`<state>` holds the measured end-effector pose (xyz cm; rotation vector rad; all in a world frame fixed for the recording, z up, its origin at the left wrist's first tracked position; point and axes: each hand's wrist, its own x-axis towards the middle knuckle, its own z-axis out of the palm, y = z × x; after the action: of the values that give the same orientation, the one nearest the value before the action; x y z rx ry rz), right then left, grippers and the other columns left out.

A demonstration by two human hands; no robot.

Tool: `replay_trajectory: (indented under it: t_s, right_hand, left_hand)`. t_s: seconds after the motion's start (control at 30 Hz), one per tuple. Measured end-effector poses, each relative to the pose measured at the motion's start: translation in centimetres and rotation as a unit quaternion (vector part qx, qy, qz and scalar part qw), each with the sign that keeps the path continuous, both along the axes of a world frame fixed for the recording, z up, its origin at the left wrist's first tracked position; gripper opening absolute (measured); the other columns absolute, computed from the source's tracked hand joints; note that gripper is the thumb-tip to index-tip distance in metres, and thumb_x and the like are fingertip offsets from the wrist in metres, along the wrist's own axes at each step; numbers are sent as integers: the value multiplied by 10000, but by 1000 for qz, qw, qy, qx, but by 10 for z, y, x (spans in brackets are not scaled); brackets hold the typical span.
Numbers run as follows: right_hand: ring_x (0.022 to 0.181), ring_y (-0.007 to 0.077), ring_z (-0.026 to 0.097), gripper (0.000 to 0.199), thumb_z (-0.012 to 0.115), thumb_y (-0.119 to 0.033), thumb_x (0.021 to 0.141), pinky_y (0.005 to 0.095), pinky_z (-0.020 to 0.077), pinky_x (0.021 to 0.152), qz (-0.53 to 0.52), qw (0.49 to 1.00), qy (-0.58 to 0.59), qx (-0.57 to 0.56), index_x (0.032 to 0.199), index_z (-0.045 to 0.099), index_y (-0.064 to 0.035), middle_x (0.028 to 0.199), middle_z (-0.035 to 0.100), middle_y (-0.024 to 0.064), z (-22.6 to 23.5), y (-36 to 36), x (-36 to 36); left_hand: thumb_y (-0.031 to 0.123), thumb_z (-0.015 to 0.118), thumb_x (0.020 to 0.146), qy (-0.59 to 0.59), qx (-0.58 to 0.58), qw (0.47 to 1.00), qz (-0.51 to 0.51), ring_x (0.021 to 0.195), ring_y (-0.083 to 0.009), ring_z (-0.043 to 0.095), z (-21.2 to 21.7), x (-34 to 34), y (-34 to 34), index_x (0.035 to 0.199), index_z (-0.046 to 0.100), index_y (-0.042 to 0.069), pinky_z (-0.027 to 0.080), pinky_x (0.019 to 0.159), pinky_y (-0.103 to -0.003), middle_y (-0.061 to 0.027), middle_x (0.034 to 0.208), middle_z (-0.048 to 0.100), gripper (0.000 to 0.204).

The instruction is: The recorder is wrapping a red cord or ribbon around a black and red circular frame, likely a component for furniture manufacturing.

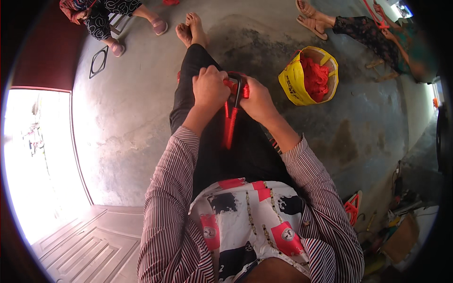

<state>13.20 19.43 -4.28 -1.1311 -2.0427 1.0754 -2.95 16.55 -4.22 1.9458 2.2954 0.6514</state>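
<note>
Above my lap, my left hand [209,88] is closed in a fist at the left end of a short stretch of red cord [228,84]. My right hand [257,100] grips the other side, its fingers wrapped round red cord beside a black curved frame [241,84] that looks like a hook or large clip. From between the hands a red, tightly wound length [230,128] hangs toward my dark trousers, its lower end blurred. My fingers hide part of the frame and cord, so how they join cannot be made out.
Right of my legs, a yellow bag [293,85] holds red cord [315,79] on the concrete floor. Two people sit farther off; the one at far right holds a red-corded piece [376,16]. A red-strung item [352,208] and clutter lie at lower right. A doorway [40,155] stands left.
</note>
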Motion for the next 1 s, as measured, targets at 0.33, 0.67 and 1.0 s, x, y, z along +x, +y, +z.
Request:
replay_trajectory:
  t_s: [0.33, 0.67, 1.0]
  right_hand:
    - [1059, 231, 602, 263, 763, -79, 678, 380, 458, 930, 21, 963, 267, -37, 889, 623, -7, 1159, 628, 150, 44, -19, 66]
    - [785, 256, 669, 340, 779, -128, 611, 420, 443, 966, 329, 850, 320, -258, 840, 542, -44, 814, 683, 125, 107, -111, 67]
    - [825, 70, 511, 422, 784, -320, 792, 219, 404, 736, 188, 797, 369, -439, 992, 551, -32, 917, 504, 10, 147, -128, 79]
  left_hand:
    - [63, 703, 692, -274, 74, 957, -52, 864, -297, 585, 21, 28, -71, 1112, 619, 30, 478, 785, -377, -132, 1031, 606, 430]
    - [66, 695, 836, -418, -1, 907, -48, 686, -106, 616, -2, 43, -80, 1145, 541, -2, 491, 665, -267, -82, 766, 650, 352]
    - [41, 640, 860, -541, -84, 835, -45, 786, -122, 648, -19, 39, -67, 1143, 537, -38, 498, 734, -266, -89, 850, 673, 311]
